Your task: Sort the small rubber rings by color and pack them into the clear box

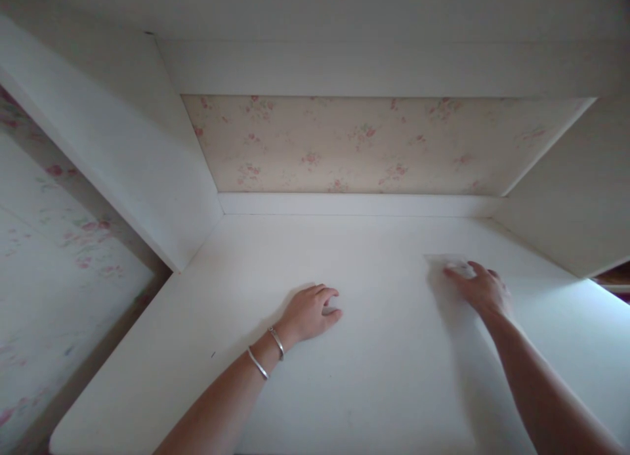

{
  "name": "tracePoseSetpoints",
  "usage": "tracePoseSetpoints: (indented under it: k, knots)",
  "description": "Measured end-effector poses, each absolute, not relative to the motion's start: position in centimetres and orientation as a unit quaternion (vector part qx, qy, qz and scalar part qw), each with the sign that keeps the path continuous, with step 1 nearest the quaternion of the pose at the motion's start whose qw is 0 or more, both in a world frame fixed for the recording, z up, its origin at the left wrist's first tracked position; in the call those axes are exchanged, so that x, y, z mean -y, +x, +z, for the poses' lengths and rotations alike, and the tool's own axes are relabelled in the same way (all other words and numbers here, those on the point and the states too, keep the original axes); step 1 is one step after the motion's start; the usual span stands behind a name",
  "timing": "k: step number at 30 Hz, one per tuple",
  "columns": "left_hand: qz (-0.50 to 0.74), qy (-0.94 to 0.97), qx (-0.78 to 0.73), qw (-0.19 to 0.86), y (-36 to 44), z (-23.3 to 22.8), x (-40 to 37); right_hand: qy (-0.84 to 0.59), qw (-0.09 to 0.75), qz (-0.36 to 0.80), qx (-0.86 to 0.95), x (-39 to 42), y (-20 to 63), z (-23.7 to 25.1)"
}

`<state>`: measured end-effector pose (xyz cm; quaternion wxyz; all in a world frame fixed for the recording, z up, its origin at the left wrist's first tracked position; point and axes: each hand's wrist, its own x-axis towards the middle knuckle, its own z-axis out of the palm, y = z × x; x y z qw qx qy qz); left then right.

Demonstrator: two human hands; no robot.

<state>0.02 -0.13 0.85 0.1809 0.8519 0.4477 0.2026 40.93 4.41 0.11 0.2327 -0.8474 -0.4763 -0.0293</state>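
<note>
No writing could be read anywhere. The wallpaper (374,146) (behind the white shelf (344,376)) bore only faint flowers.

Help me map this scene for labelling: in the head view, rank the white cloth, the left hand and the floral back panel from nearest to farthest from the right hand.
1. white cloth: under the right hand, touching its fingertips.
2. left hand: to the left, resting on the white surface.
3. floral back panel: at the rear, behind the ledge.
</note>
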Motion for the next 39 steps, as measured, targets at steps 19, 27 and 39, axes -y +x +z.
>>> tracePoseSetpoints:
  k: [19,27,39]
  knots:
    - [0.430,0.672,-0.465,0.384,-0.3,-1.3,-1.4,-0.595,0.404,0.242,0.651,0.2,14.0,0.4]
    - [0.419,0.663,-0.464,0.412,-0.1,-0.8,-1.1,-0.578,0.429,0.213,0.660,0.9,15.0,0.7]
    - [0.394,0.659,-0.490,0.413,-0.3,0.0,-1.4,-0.593,0.432,0.250,0.632,0.8,14.5,1.1]
